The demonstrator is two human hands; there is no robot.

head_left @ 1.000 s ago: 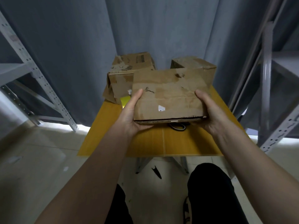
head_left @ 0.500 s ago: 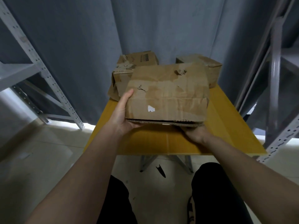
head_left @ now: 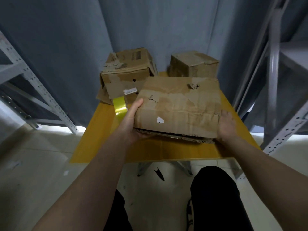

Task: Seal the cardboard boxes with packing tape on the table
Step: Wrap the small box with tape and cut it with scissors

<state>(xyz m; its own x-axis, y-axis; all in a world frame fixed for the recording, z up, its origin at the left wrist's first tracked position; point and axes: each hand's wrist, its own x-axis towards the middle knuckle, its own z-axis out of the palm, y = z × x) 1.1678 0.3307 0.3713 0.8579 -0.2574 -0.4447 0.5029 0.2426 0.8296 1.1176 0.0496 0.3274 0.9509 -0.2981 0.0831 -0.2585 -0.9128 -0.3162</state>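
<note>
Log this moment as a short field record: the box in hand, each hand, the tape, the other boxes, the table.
box in hand: worn cardboard box, tilted over the table, torn patches and a small white sticker on its face
left hand: left hand grips the box's left edge, thumb on top
right hand: right hand flat against the box's right side, fingers straight
tape: yellow tape roll on the table, beside the left hand
other boxes: printed box far left; small box far right
table: yellow table
</note>
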